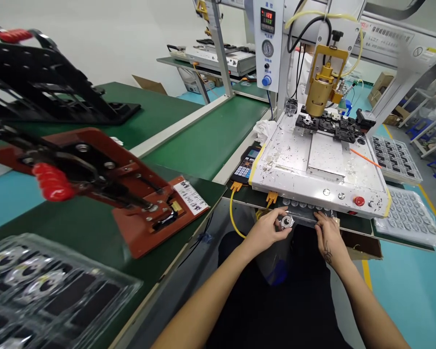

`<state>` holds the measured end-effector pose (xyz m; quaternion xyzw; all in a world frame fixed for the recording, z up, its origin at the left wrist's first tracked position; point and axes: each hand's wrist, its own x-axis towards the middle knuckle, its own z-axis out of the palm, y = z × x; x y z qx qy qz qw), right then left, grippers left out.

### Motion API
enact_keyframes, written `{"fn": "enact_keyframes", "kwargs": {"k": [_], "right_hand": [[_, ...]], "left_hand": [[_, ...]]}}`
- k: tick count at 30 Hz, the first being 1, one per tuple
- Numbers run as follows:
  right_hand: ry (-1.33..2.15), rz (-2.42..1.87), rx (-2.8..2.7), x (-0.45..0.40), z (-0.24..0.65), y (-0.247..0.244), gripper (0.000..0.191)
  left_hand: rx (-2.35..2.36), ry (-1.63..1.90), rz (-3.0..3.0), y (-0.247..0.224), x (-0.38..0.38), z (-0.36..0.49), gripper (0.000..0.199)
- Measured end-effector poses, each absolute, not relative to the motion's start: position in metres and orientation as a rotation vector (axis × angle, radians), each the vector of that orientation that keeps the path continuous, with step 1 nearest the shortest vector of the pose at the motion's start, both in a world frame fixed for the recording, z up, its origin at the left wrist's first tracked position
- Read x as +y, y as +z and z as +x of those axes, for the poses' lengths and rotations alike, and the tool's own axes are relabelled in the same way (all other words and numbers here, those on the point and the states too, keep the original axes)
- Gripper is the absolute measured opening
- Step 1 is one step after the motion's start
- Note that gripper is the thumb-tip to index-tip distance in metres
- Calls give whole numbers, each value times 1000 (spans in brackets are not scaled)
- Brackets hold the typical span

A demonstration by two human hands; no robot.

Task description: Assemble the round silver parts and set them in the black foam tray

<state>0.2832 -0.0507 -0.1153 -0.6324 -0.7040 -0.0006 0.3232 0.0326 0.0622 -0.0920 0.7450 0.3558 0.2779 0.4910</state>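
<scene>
Between the thumb and fingers of my left hand (267,231) is a small round metal part (287,222) with a dark centre. My right hand (330,236) pinches the edge of a clear plastic tray (303,214), which lies partly under the front of the white machine. A row of round parts shows in that tray, near the machine's front edge. The machine (290,174) stands just beyond both hands, with a gold cylinder head (318,97) over a black fixture (334,125).
A red-brown clamp fixture (131,245) with a red handle stands on the green table at left, near a tray of metal parts (105,271). A keypad controller (245,165) and yellow cables (232,213) sit left of the machine. Stacked trays (409,213) lie right.
</scene>
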Motion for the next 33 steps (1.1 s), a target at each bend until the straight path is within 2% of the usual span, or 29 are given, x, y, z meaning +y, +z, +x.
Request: {"fn": "enact_keyframes", "kwargs": {"k": [14, 23, 26, 30, 33], "right_hand": [[-35, -1782, -1739, -55, 254, -123, 17], [-57, -1722, -1605, -39, 265, -117, 16], [12, -1681, -1429, -45, 267, -110, 15], [162, -1722, -1277, -55, 268, -88, 25], [453, -1676, -1250, -58, 264, -67, 28]], "left_hand": [[971, 622, 1904, -91, 45, 15, 31], [812, 701, 1970, -89, 39, 34, 27], [809, 681, 1883, -91, 36, 38, 33], [783, 710, 1545, -87, 32, 38, 39], [718, 732, 1229, -78, 27, 36, 45]]}}
